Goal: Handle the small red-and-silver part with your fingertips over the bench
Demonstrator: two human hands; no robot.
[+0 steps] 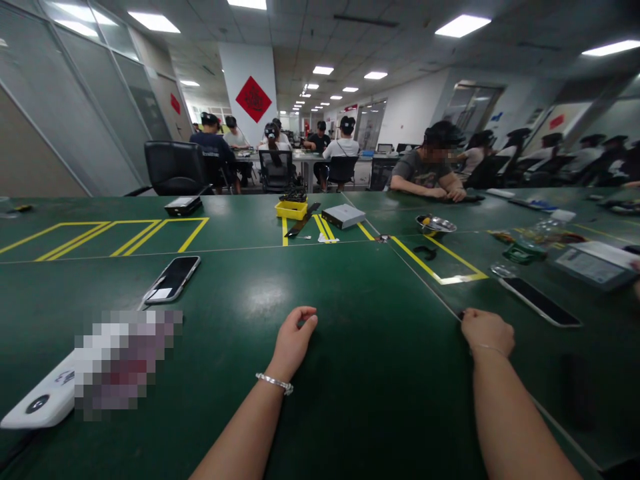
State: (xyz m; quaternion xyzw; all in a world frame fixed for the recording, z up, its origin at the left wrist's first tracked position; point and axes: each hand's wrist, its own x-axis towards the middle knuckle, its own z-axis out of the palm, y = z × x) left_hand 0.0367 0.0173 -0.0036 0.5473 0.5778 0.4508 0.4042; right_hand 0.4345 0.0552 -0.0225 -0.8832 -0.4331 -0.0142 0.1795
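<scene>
My left hand [296, 335] rests on the green table [370, 373], a silver bangle [275, 383] round its wrist. Its fingers are loosely curled, with a gap between thumb and forefinger and nothing seen in it. Farther right, my right hand [487, 332] lies closed on the tabletop by a seam, wearing a thin bracelet [490, 348]. A small dark bit shows at its fingertips, too small to name. To the left of my left hand is a phone [174, 278] with a white cable. A second phone [541, 300] lies to the right of my right hand.
A white device [47, 393], partly blurred out, lies at left front. Across the table stand a yellow tray [291, 211], a grey box [343, 215], a metal bowl [440, 225] and a dark curved piece [425, 253]. A larger box [595, 265] is at right; a person [430, 163] sits opposite.
</scene>
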